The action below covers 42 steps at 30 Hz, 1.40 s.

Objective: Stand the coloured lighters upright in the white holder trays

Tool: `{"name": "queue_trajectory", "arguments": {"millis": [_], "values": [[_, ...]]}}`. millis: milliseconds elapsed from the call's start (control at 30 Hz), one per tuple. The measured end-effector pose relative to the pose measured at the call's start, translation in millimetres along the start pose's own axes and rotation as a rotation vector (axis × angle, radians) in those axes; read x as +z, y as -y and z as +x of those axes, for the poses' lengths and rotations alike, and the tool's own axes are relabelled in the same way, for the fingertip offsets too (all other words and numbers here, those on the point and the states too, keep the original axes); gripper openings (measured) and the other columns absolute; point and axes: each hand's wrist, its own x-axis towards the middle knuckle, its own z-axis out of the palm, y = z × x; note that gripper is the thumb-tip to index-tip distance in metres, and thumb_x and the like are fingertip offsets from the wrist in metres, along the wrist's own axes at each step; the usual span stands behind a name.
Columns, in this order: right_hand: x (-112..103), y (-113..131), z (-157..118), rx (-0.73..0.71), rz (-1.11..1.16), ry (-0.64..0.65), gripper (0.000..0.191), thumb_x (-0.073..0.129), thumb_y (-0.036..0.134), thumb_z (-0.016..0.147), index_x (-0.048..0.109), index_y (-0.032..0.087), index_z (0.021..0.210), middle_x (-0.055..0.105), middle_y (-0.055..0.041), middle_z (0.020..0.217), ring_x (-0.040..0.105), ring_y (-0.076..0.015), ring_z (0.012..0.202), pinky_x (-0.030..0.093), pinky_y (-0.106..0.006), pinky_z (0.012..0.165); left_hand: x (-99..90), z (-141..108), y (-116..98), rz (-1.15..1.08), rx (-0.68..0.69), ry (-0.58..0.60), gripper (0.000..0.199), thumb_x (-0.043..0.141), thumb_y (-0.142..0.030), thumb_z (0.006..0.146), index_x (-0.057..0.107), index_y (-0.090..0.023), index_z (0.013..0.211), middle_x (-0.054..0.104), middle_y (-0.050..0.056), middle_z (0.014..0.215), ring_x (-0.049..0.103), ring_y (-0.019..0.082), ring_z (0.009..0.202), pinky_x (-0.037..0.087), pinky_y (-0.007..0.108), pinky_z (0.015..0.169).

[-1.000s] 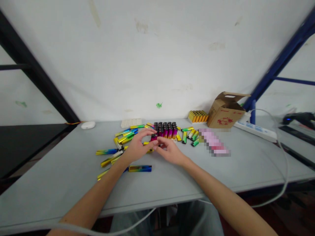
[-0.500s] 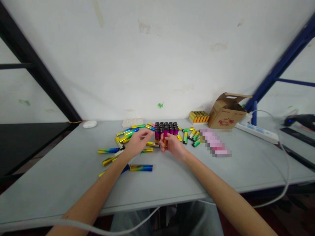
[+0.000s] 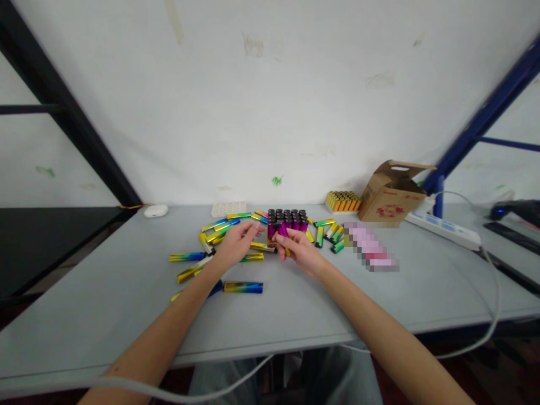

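My right hand (image 3: 300, 250) pinches a shiny purple-and-yellow tube, lighter-like in shape (image 3: 282, 229), which leans to the left. Right behind it stands a tight block of dark-topped purple tubes (image 3: 300, 216), upright in rows. My left hand (image 3: 238, 243) hovers left of the block, fingers loosely bent and no object visible in them. Around and under it lie loose blue, green and yellow tubes (image 3: 187, 257), several partly hidden by the hand and forearm. One blue-and-gold tube (image 3: 243, 287) lies closer to me.
Against the wall stand a white dimpled tray (image 3: 229, 209), a block of orange tubes (image 3: 342, 201) and an open carton (image 3: 390, 197). Green-yellow tubes (image 3: 319, 236) lie right of the block, beside a blurred pink item (image 3: 371, 247). A power strip (image 3: 447, 228) and white cable are further right.
The tube in my right hand has tipped from upright to a leftward lean. My left hand's fingers have drawn in a little. The whole view has shifted slightly.
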Motion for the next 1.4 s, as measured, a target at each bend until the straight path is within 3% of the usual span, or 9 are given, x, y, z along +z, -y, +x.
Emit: {"name": "queue_trajectory", "arguments": {"millis": [100,267,467,667,900,1133,1400], "values": [[-1,0,0,0.012,0.025,-0.020,0.033,0.072,0.046,0.073,0.057,0.017,0.075,0.062,0.0017,0.064,0.050,-0.0081,0.050,0.038,-0.022,0.049,-0.3,0,-1,-0.014,-0.018,-0.002,0.051,0.041,-0.060,0.086,0.066,-0.016,0.085,0.072,0.010,0.087,0.067,0.023,0.083,0.054,0.037,0.077],[0,4,0,0.061,0.160,0.002,0.033,0.073,0.043,0.073,0.061,0.018,0.090,0.063,0.0016,0.070,0.036,-0.0053,0.044,0.024,-0.020,0.041,-0.1,0,-2,-0.021,-0.029,-0.010,0.051,0.041,-0.059,0.086,0.066,-0.015,0.085,0.072,0.010,0.087,0.067,0.024,0.083,0.054,0.037,0.076],[2,7,1,0.095,0.314,0.020,0.035,0.058,0.046,0.084,0.065,0.017,0.100,0.061,-0.0026,0.080,0.045,-0.0097,0.058,0.032,-0.023,0.049,-0.4,0,-2,-0.031,-0.024,-0.020,0.048,0.041,-0.056,0.087,0.066,-0.016,0.085,0.072,0.010,0.087,0.067,0.023,0.082,0.054,0.036,0.076],[2,5,1,0.031,0.277,-0.015,0.026,0.072,0.037,0.075,0.060,0.018,0.089,0.056,0.0021,0.074,0.049,-0.0086,0.059,0.037,-0.021,0.052,-0.5,0,-3,-0.041,-0.042,-0.031,0.050,0.042,-0.059,0.085,0.066,-0.015,0.083,0.071,0.010,0.085,0.067,0.023,0.080,0.054,0.036,0.075],[1,2,0,0.028,0.255,0.003,0.028,0.071,0.038,0.078,0.050,0.020,0.084,0.062,0.0022,0.075,0.054,-0.0094,0.058,0.041,-0.021,0.050,0.0,1,-1,-0.051,-0.041,-0.034,0.053,0.042,-0.063,0.084,0.067,-0.015,0.083,0.072,0.010,0.084,0.067,0.023,0.080,0.053,0.037,0.075],[1,7,1,0.087,0.297,0.008,0.024,0.067,0.035,0.076,0.049,0.020,0.081,0.055,0.0044,0.065,0.047,-0.0086,0.048,0.036,-0.021,0.043,-0.4,0,-2,-0.043,-0.040,-0.028,0.051,0.042,-0.061,0.085,0.066,-0.015,0.083,0.072,0.010,0.085,0.067,0.023,0.080,0.053,0.036,0.075],[0,10,0,0.190,0.314,0.009,0.031,0.064,0.047,0.078,0.054,0.019,0.088,0.044,0.0074,0.058,0.036,-0.0056,0.043,0.023,-0.018,0.039,-0.8,-1,-4,-0.025,-0.026,-0.016,0.052,0.041,-0.061,0.085,0.066,-0.016,0.082,0.072,0.009,0.084,0.067,0.022,0.078,0.053,0.035,0.074]]}}
